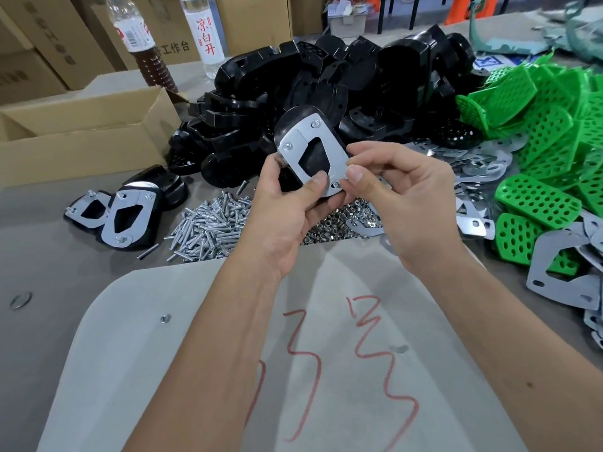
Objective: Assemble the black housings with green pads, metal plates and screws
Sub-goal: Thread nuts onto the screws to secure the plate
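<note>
I hold a black housing (295,120) up over the table, with a metal plate (328,143) on its face and screws at the plate's corners. My left hand (287,210) grips it from below, thumb on the plate's lower edge. My right hand (401,197) pinches the plate's lower right corner beside a screw (335,184). Two finished housings (125,212) lie at the left. A pile of screws (212,223) and nuts (332,226) sits under my hands. Green pads (538,197) are heaped at the right.
A big heap of black housings (326,79) fills the back. Loose metal plates (483,164) spread at the right. An open cardboard box (81,138) stands at the left, two bottles (202,31) behind it. A grey sheet with red marks (195,337) lies in front.
</note>
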A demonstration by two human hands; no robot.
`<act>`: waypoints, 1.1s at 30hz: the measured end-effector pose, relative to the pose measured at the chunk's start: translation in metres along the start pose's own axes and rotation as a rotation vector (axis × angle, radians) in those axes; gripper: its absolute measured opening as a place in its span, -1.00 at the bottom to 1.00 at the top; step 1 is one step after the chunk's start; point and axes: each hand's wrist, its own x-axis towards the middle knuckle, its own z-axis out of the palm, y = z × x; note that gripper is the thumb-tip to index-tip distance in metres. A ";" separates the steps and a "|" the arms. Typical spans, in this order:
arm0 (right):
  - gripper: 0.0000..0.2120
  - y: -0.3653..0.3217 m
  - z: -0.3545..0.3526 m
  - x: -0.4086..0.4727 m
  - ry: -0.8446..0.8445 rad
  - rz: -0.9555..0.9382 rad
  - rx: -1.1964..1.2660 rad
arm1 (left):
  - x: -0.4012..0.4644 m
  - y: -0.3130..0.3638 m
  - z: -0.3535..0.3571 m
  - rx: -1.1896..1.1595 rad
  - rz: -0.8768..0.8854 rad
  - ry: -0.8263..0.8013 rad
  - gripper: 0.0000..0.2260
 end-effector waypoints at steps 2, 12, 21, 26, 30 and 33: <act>-0.90 0.001 0.001 -0.001 0.006 -0.023 -0.048 | 0.000 0.000 -0.001 0.019 0.007 -0.009 -0.69; -0.93 -0.001 0.000 0.000 0.038 0.129 0.130 | 0.000 0.007 -0.008 0.144 -0.127 0.021 -0.69; -0.90 -0.007 -0.001 0.003 0.054 0.064 0.053 | 0.003 0.010 -0.006 0.028 -0.290 0.046 -0.89; -0.90 -0.008 -0.003 0.003 0.067 0.025 -0.005 | 0.005 0.015 -0.011 -0.115 -0.356 0.029 -0.86; -0.90 -0.010 -0.003 0.001 0.040 -0.099 -0.156 | 0.005 0.015 -0.009 -0.079 -0.339 0.021 -0.89; -0.95 -0.010 -0.001 -0.002 0.020 -0.181 -0.271 | 0.004 0.013 -0.004 0.009 -0.304 0.073 -0.92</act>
